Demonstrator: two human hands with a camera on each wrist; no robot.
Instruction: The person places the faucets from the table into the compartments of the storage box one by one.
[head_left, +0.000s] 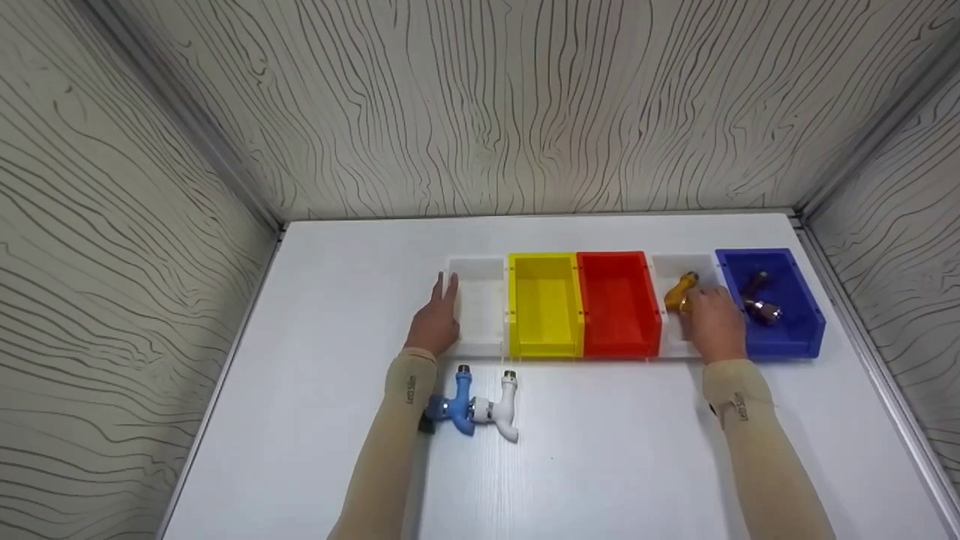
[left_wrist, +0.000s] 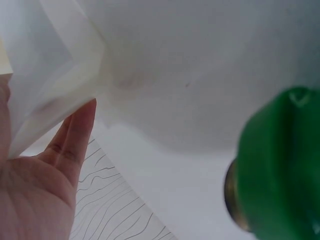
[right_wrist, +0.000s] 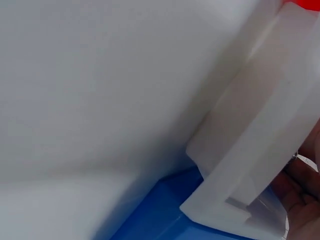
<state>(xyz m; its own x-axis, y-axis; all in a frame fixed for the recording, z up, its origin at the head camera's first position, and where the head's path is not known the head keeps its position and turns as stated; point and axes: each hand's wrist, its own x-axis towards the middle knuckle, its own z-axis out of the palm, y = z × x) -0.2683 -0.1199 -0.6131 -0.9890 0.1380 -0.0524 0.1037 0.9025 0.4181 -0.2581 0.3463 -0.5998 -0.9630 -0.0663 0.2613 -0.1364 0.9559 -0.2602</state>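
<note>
Five bins [head_left: 619, 349]: one row;
Five taps [head_left: 460, 409]: three on table [head_left: 600, 465], two binned;
Left hand [head_left: 435, 321]: fingers straight, against leftmost bin [head_left: 480, 300];
Right hand [head_left: 718, 322]: clamped on yellow tap [head_left: 677, 295] inside white bin [head_left: 679, 348].

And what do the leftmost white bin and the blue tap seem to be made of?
Leftmost white bin: probably plastic, smooth and slightly translucent, its walls thin and milky.
Blue tap: smooth body, plastic or painted metal, its even colour leaving that open; collar likely metal, shiny and silvery.
</note>
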